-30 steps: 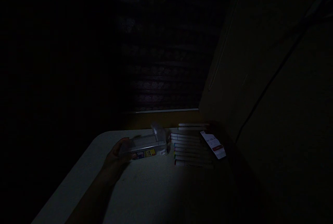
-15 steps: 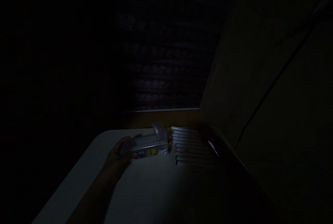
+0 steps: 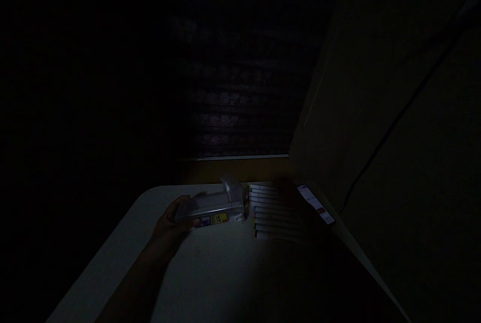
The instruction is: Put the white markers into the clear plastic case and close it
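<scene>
Most of the view is taken up by darkness, and little is made out beyond the near part of a white table (image 3: 210,273), whose rounded far-left corner is lit faintly. A tall pale panel (image 3: 376,127) is seen rising at a slant along the right side of the table, and a dim slatted surface (image 3: 233,112) is seen behind the table's far edge. A row of white markers (image 3: 274,213) with coloured ends is laid side by side on the table towards its far right corner, their caps turned to the left. Just left of that row, a clear plastic case (image 3: 212,207) is laid on its long side on the table, with a coloured label along its near face and its flap raised at the right end, close beside the marker caps. The left end of this case is gripped by the left hand (image 3: 171,225), whose forearm is stretched in from the lower left; the fingers are wrapped around the case's end, the thumb on top. At the far right end of the markers a dark shape, taken to be the right hand (image 3: 291,193), is barely made out over the row, and whether it is spread or closed cannot be told. Just beside it a small white card (image 3: 315,204) with red print is seen tilted, though whether it is being held cannot be told.
</scene>
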`<state>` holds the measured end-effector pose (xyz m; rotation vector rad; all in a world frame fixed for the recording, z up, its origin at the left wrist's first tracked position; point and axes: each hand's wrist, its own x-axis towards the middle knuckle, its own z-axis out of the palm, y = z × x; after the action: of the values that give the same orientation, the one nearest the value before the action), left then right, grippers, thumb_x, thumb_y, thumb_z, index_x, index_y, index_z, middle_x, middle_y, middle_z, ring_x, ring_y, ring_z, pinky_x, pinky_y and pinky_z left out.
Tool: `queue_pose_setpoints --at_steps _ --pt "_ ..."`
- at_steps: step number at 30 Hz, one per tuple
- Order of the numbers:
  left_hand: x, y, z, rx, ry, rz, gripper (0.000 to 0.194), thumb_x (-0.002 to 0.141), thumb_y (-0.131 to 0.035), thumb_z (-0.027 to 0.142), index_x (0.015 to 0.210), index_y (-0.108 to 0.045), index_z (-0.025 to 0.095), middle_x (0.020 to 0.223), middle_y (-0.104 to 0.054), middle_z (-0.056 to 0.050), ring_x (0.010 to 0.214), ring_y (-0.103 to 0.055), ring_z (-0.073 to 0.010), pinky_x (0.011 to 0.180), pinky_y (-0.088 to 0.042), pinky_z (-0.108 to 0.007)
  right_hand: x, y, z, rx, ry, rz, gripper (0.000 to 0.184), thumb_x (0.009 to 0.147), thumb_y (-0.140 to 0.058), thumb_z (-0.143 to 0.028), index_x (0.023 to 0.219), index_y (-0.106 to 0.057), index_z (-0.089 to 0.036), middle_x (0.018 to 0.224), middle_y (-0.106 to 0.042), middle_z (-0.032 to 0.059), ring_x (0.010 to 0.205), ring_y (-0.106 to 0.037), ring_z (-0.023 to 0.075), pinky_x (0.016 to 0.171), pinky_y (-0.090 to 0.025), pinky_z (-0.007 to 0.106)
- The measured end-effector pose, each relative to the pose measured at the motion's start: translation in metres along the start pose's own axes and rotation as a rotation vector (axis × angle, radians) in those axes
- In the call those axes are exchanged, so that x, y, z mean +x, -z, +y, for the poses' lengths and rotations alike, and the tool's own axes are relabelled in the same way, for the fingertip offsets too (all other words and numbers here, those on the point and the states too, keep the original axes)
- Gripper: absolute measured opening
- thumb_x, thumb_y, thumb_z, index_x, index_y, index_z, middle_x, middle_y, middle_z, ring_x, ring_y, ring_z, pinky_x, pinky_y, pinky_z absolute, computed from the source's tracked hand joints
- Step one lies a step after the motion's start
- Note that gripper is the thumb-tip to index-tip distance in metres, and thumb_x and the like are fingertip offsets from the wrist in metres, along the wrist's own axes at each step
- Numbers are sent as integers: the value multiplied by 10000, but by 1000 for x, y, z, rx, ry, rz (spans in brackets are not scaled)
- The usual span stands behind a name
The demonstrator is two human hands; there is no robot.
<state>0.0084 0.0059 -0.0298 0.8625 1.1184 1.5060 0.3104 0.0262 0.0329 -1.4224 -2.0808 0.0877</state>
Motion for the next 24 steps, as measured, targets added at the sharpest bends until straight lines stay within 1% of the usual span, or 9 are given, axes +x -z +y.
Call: queue_pose_setpoints --at_steps 4,8,12,14,16,18,19,22,24 --pt "1 4 -4 -73 -9 -21 779 367 -818 25 1080 -599 250 980 -671 -4 777 -666 -172 612 -536 -209 -1 -17 -14 206 1 -142 308 908 -515 -357 1150 -557 -172 1174 -572 79 997 -582 177 854 -509 391" --pt "1 7 -5 -140 -15 -36 784 404 -820 39 1121 -589 253 1024 -671 -16 863 -667 -183 674 -544 -201 -1 -42 -31 403 -16 -267 283 873 -571 -325 1099 -590 -155 1018 -641 51 895 -618 152 812 -513 347" --pt "-3 4 -1 -129 -12 -50 782 397 -812 32 1114 -599 261 1089 -658 -30 902 -659 -205 641 -541 -199 -2 -57 -36 583 -148 -390 311 826 -579 -234 1131 -578 -175 746 -652 -11 608 -633 106 578 -508 227" --pt "-4 2 0 -133 -9 -65 772 397 -809 27 1105 -599 254 1097 -652 -33 921 -651 -202 666 -540 -200 -3 -58 -33 656 -218 -459 240 805 -576 -215 1036 -610 -155 632 -618 -31 505 -615 106 485 -486 207" --pt "-5 0 0 -137 -8 -49 760 388 -808 29 1088 -602 239 1065 -658 -35 914 -649 -195 683 -535 -197 -5 -55 -29 707 -265 -497 119 787 -591 -210 874 -639 -146 571 -597 -30 499 -622 117 477 -489 205" --pt "-4 -1 -1 -135 -14 -25 761 373 -811 41 1079 -601 232 1034 -663 -35 884 -651 -194 659 -534 -198 -8 -51 -24 737 -296 -492 79 793 -598 -214 778 -640 -148 580 -603 -19 538 -636 120 507 -502 206" --pt "-4 -1 -2 -134 -19 -15 768 366 -812 45 1080 -600 231 1029 -663 -35 869 -652 -192 646 -533 -197 -9 -48 -22 745 -307 -478 81 802 -603 -217 784 -639 -147 617 -617 -13 564 -639 116 529 -510 211" --pt "-3 0 -2 -128 -7 -21 809 342 -812 28 1094 -594 232 1039 -660 -34 840 -651 -178 640 -528 -195 -18 -36 -17 745 -341 -390 164 850 -601 -273 919 -624 -126 808 -647 13 683 -632 109 622 -537 256" --pt "-3 0 -2 -124 -6 -14 815 337 -813 26 1096 -595 224 1020 -661 -33 797 -651 -167 624 -523 -194 -30 -23 -14 730 -365 -287 257 886 -560 -331 1035 -595 -124 960 -633 38 805 -623 132 704 -543 306"
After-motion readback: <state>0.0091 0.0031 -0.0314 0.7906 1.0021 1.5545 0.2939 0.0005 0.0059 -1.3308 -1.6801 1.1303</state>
